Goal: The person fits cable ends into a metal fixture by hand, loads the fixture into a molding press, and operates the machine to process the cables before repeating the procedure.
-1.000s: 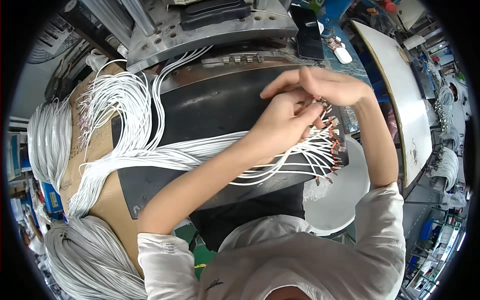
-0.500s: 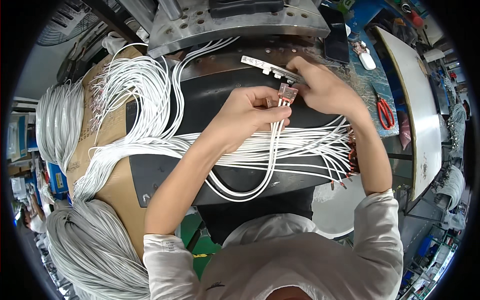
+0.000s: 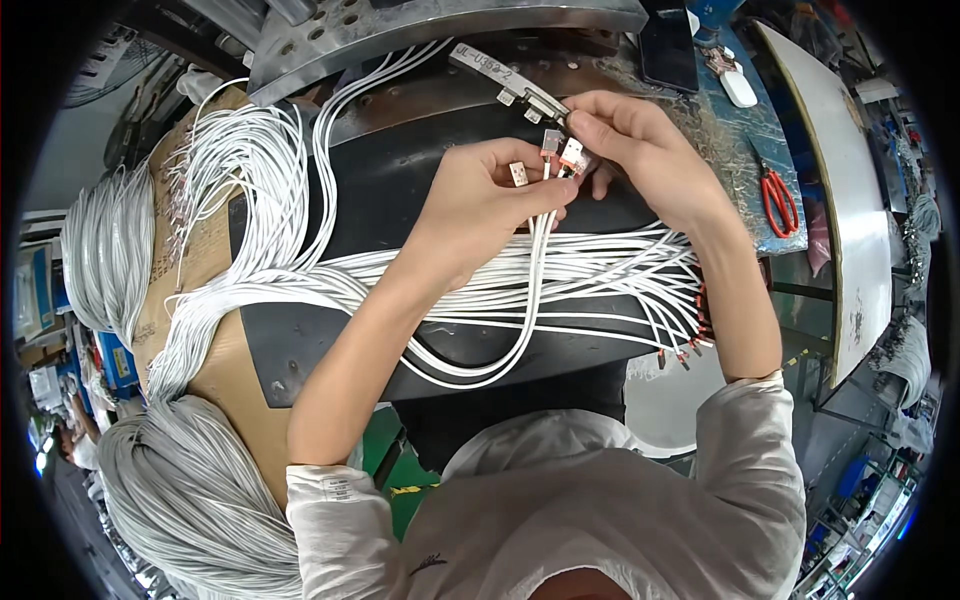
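My left hand (image 3: 485,205) is closed around a few white cables (image 3: 537,245), with thumb and fingers pinching them just below their ends. Metal USB plugs (image 3: 571,153) with reddish-orange bases stick up from this grip, spread apart. Another small metal plug (image 3: 517,174) shows between the left fingers. My right hand (image 3: 650,150) grips one end of a narrow metal bar (image 3: 500,74), thumb on top. Small metal plug-like blocks stick out along the bar's near edge. The right fingertips are close to the held plugs; whether they touch is hidden.
A thick bundle of white cables (image 3: 590,275) crosses the black mat (image 3: 300,350), orange-based ends at right. Coiled cables (image 3: 190,490) lie at left. A steel press plate (image 3: 440,35) stands at the back. Red-handled pliers (image 3: 778,203) and a white mouse (image 3: 738,88) lie at right.
The metal bar has swung to a steeper slant, its free end further left and back. The held plugs have fanned apart between my hands. The whole view has shifted slightly.
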Tool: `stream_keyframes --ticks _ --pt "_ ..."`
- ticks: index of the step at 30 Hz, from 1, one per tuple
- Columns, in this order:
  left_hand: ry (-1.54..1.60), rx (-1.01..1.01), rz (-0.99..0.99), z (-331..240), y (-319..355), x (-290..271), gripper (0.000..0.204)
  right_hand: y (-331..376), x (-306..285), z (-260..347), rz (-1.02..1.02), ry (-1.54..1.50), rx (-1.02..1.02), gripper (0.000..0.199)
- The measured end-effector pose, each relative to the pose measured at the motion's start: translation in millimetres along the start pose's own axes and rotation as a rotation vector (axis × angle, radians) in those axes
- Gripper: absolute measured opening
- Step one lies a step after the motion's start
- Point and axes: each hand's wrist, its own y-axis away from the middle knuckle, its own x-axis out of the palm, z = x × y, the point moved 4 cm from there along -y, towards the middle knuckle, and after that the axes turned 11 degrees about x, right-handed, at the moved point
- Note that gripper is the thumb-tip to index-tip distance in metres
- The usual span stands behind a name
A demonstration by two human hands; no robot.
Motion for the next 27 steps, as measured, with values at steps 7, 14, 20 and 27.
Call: stream_keyframes --ticks 7,14,20,27 --pt "0.021 -0.102 0.003 -1.8 8.2 -3.7 0.022 -0.5 -11.8 -2.1 0.045 -0.005 -0.022 0.033" --pt "0.039 -0.11 -0.015 -5.5 8.1 -3.3 0.026 2.0 -5.1 3.1 0.102 0.095 -0.066 0.031" --pt "-0.092 -0.076 0.049 -1.8 7.7 -7.2 0.027 3.4 -12.4 6.1 0.165 0.201 -0.082 0.029" --pt "-0.017 -0.12 0.006 -8.9 9.1 -3.1 0.028 -0.2 -12.9 2.5 0.226 0.129 -0.106 0.029"
